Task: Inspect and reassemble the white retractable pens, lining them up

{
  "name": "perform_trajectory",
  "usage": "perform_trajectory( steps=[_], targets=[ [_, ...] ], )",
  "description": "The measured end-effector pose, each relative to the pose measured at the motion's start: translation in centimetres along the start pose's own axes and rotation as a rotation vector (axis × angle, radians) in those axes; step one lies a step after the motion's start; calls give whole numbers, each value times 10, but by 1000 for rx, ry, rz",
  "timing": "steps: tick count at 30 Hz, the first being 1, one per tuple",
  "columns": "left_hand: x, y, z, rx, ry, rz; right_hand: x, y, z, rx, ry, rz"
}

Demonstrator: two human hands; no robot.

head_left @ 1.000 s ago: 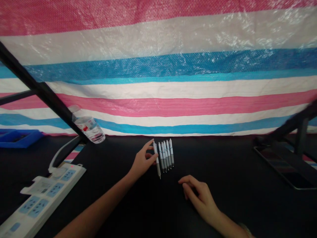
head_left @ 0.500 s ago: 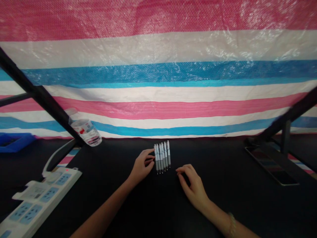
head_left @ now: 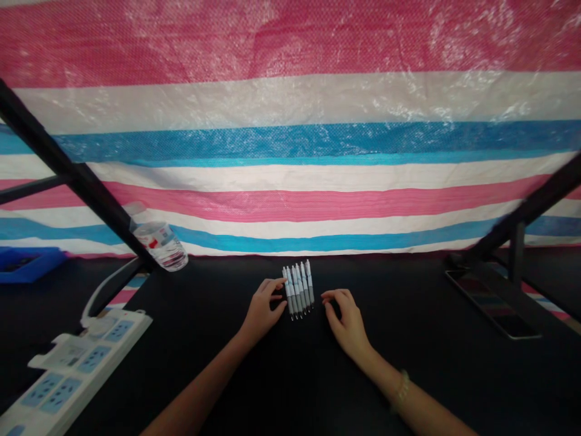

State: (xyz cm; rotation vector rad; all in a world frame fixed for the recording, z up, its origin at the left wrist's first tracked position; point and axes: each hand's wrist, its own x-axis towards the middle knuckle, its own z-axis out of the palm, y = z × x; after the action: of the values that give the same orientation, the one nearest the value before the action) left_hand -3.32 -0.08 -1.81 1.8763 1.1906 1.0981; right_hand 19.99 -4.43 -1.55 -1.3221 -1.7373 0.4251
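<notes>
Several white and grey pens [head_left: 298, 289] lie side by side in a tight row on the black tabletop [head_left: 281, 375], tips toward me. My left hand [head_left: 264, 307] rests at the row's left side, its thumb and forefinger closed on the leftmost pen. My right hand [head_left: 345, 318] lies palm down just right of the row. Its fingers are curved and apart, with the fingertips a little short of the rightmost pen and nothing in them.
A white power strip [head_left: 68, 369] with a cable sits at the front left. A plastic water bottle [head_left: 157, 241] leans by a black frame bar [head_left: 72, 172]. A blue tray [head_left: 25, 262] is far left, a dark tablet on a stand [head_left: 494, 303] right. A striped tarp [head_left: 290, 151] hangs behind.
My left hand brought one pen down against the left end of the row and lined it up. My right hand slid forward toward the row's right side.
</notes>
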Motion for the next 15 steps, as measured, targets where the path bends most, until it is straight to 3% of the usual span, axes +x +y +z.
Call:
perform_trajectory(
  steps=[8,15],
  targets=[
    [7,0,10,113,22,6,-2,6,1,-44,-39,-55],
    [12,10,24,249,24,-11,0,13,-6,-120,-198,-122]
  ],
)
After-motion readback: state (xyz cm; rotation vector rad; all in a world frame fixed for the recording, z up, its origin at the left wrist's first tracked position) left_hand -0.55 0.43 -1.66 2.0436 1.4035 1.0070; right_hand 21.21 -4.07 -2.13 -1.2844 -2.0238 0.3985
